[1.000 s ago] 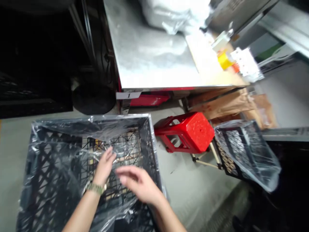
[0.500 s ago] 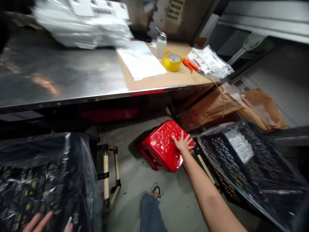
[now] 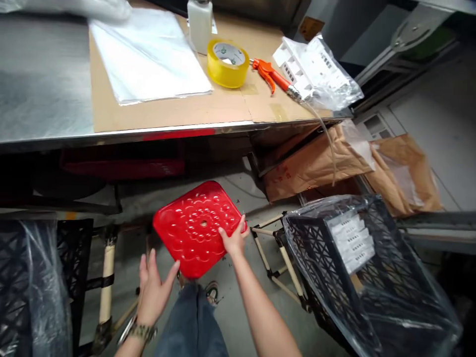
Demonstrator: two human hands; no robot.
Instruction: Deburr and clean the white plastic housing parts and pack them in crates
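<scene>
A red plastic stool (image 3: 197, 213) with a bumpy seat and a small centre hole is in front of my legs. My right hand (image 3: 234, 242) holds its right edge, thumb lying on the seat and fingers at the rim. Near the stool's front left corner is my left hand (image 3: 155, 290), open, with thumb and fingers spread. Its thumb tip comes close to the corner; whether it touches I cannot tell. The stool's legs are hidden beneath the seat.
On the metal workbench (image 3: 44, 84) lie white sheets (image 3: 152, 59), yellow tape (image 3: 227, 69), an orange air gun (image 3: 271, 75) and bagged white parts (image 3: 320, 69). Black crates (image 3: 316, 248) lined with plastic stand on both sides. Brown paper bags (image 3: 316, 161) sit under the bench's right end.
The stool has come left and turned in view, its seat now facing me more. My right hand went from spread on the seat to its edge. My left hand came from the left crate toward the stool.
</scene>
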